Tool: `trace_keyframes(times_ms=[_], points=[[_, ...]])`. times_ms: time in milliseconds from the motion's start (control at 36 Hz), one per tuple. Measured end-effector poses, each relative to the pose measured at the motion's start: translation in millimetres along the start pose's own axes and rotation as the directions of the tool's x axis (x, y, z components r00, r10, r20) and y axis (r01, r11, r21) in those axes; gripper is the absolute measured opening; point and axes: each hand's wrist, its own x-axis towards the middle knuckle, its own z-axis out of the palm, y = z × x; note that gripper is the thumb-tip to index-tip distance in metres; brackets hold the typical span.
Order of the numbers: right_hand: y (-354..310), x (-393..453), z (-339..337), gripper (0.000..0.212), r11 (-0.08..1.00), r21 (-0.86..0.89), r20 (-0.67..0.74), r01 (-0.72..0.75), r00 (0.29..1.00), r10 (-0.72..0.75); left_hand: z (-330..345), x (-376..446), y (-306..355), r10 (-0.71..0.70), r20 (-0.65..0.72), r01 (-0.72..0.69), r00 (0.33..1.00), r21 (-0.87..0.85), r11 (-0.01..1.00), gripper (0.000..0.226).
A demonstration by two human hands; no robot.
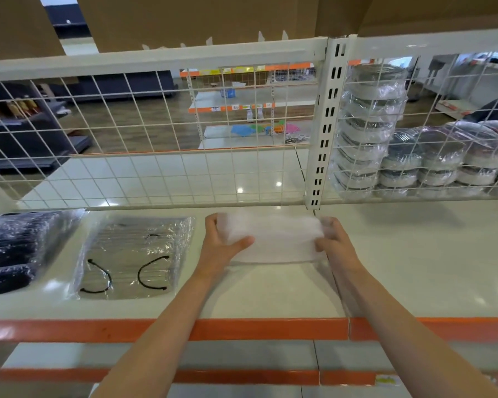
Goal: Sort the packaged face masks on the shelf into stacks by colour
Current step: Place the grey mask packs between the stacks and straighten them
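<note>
A pack of white face masks in clear wrap lies flat on the white shelf, near its back. My left hand grips its left end, thumb on top. My right hand grips its right end the same way. To the left lies a stack of grey masks with black ear loops, in clear plastic. Further left, at the frame's edge, sits a stack of black masks, also wrapped.
A white wire grid backs the shelf, with a slotted upright post behind the white pack. Behind the grid at right stand piles of wrapped round containers. An orange strip runs along the shelf's front edge.
</note>
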Motion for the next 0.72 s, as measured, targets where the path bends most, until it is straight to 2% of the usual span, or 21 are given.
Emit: trace_keyframes(times_ms=[83,194,278,361,472,639,722], points=[[8.3,0.4,-7.1,0.054,0.998,-0.051,0.011,-0.025,1.0,0.025,-5.0,-0.2,-7.2,-0.008,-0.035,0.009,0.999,0.018,1.0,0.081],[7.8,-1.3,-4.3,0.056,0.996,-0.071,0.046,-0.046,0.998,0.049,-2.6,-0.8,-14.6,-0.058,0.013,0.058,0.998,-0.012,0.998,0.079],[8.8,1.1,-0.1,0.064,0.996,-0.078,0.082,-0.04,0.995,0.047,0.9,1.0,-19.2,-0.085,0.034,0.086,0.996,-0.024,0.996,0.068],[6.2,6.7,3.4,0.061,0.993,-0.114,0.101,-0.02,0.994,0.032,4.6,4.7,-11.6,-0.066,0.024,0.066,0.998,-0.021,0.998,0.058],[-0.7,13.1,4.7,0.056,0.988,-0.151,0.065,-0.015,0.998,0.025,-2.5,12.5,-5.4,-0.1,0.012,0.1,0.995,0.009,0.995,0.087],[-1.4,17.4,2.2,0.06,0.965,-0.259,0.048,-0.035,0.998,0.049,-11.2,13.4,-7.3,-0.113,0.046,0.108,0.993,0.086,0.99,0.067],[-3.2,18.9,3.6,0.061,0.959,-0.282,0.061,-0.033,0.997,0.052,-13.6,15.4,-9.6,-0.117,0.079,0.105,0.99,0.141,0.984,0.082]])
